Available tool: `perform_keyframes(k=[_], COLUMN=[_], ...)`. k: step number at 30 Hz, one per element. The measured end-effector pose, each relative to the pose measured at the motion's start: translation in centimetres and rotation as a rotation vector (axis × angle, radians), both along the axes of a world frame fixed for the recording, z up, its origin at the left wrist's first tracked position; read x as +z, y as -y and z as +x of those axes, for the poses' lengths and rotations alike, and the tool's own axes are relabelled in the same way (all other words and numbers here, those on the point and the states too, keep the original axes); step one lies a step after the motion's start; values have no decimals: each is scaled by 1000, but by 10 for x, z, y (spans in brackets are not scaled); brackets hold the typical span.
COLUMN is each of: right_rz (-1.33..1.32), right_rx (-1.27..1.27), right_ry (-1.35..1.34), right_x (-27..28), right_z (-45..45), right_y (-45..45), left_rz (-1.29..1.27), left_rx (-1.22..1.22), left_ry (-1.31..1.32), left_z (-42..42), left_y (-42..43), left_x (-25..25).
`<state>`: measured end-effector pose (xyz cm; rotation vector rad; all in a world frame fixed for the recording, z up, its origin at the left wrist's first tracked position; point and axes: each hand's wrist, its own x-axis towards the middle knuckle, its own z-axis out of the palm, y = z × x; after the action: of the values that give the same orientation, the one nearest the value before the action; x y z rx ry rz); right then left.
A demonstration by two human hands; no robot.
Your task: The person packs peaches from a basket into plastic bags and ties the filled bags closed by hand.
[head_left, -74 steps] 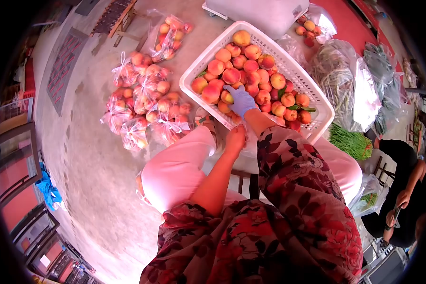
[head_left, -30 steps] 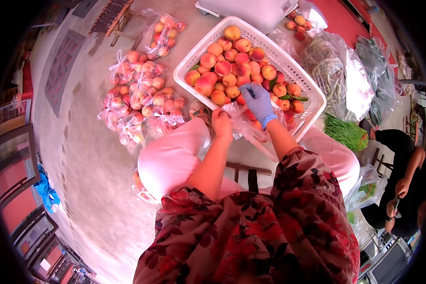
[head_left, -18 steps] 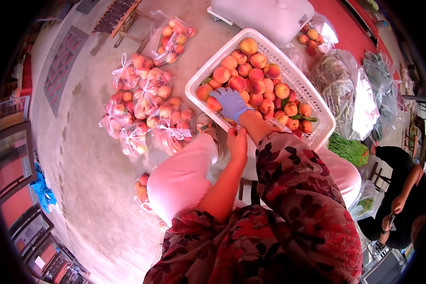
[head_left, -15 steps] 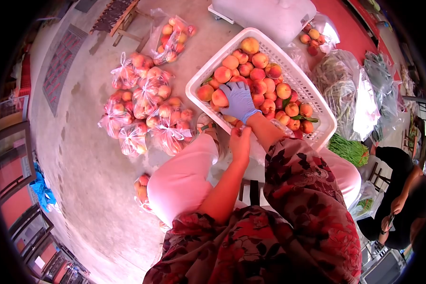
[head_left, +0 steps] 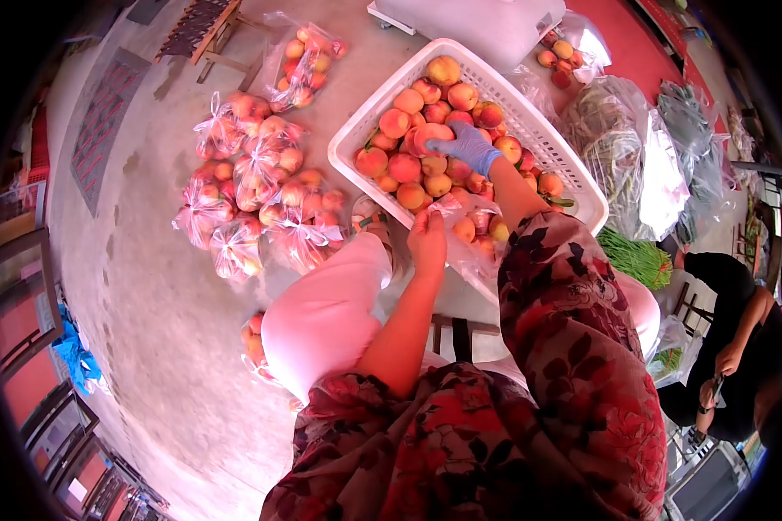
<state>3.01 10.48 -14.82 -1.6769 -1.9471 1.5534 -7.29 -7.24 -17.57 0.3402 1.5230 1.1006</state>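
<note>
My right hand (head_left: 471, 149), in a thin blue-violet glove, has its fingers around a peach (head_left: 431, 139) over the white slatted crate (head_left: 543, 108). Many loose peaches (head_left: 404, 168) with a few green leaves fill the crate. At the crate's near side my bare left hand (head_left: 427, 239) pinches the rim of a clear plastic bag (head_left: 467, 252). Several peaches show inside that bag, and part of it is hidden behind my right sleeve.
Several tied bags of peaches (head_left: 261, 174) stand on the concrete floor to the left. A wooden stool (head_left: 222, 39) is beyond them. Wrapped greens (head_left: 613, 148) and a green bundle (head_left: 630, 260) lie right of the crate. A person in black (head_left: 730, 347) sits at far right.
My right hand has lifted a peach from the pile and shifted right. My left hand has moved slightly left and up, and the bag in it now shows more fully.
</note>
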Motion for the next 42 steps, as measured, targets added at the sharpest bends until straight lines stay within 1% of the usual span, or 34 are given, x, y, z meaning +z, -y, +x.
perform_keyframes(k=[2, 3, 6, 7, 8, 9, 10, 11, 13, 14, 17, 18, 19, 20, 21, 22, 24, 26, 27, 28, 29, 31, 33, 34, 37, 38, 41, 42], right_rz=[-105, -151, -333, -400, -474, -557, -642, -615, -611, -468, -29, -67, 22, 112, 205, 207, 217, 383, 460, 457, 507, 609, 514, 464, 16, 4, 10, 0], right_rx=[-367, -547, -591, -551, -516, -483, -438, -483, -555, -525, -513, -593, -548, -496, -437, -383, -270, -403, -469, -416, -390, -340, -428, -472, -471, -495, -521, -483], right_ry=[-326, -498, -749, -838, -924, -1004, -1124, -1182, -1004, -800, -87, -91, 79, 249, 419, 394, 336, 57, -84, -28, 39, 173, 387, 492, 620, 680, 671, 641], right_x=[-17, -16, 3, 4, 0, -6, -12, -12, -5, -26, -40, -55, -69, -69, -69, -68, -34, -16, -3, 10, 6, -3, -17, -24, -25, -25, -28, -25], right_z=[37, 49, 77, 86, 94, 101, 104, 99, 82, 78, 61, 61, 66, 68, 70, 75, 73, 60, 51, 42, 32, 10, -13, -25, -55, -62, -63, -56], right_y=[14, 19, 52, 60, 73, 91, 106, 126, 147, 150, 165, 169, 175, 178, 179, 180, 168, 148, 137, 123, 109, 77, 56, 47, 27, 24, 20, 20], left_rz=[58, 93, 179, 202, 312, 265, 209, 162, 218, 247, 301, 296, 288, 282, 211, 144, 60, 16, 17, 17, 17, -12, -56, -91, -85, -82, -133, -121], left_rx=[-18, -27, 13, 21, 32, -12, 69, 152, 106, 82, 104, 124, 145, 169, 187, 207, 205, 158, 121, 83, 44, 65, 102, 123, 169, 159, 134, 127], left_ry=[-30, -49, -282, -367, -439, -250, -172, -97, -204, -259, 106, 199, 292, 388, 387, 386, 411, 463, 389, 316, 245, 328, 442, 424, 433, 434, 427, 427], left_z=[1, 3, 1, -2, -9, -16, -15, -12, -11, -9, -8, -8, -8, -7, -8, -11, -17, -24, -24, -21, -19, -25, -31, -30, -27, -27, -24, -23], left_y=[4, 4, 4, 5, 2, -1, 0, -2, -1, 0, 3, 2, 2, 1, -1, -5, -15, -22, -22, -21, -22, -24, -25, -27, -30, -31, -35, -34], left_x=[2, 2, -20, -30, -39, -9, 8, 17, 21, 22, 23, 28, 34, 37, 37, 37, 36, 35, 34, 33, 32, 21, 17, 16, 19, 20, 24, 23])
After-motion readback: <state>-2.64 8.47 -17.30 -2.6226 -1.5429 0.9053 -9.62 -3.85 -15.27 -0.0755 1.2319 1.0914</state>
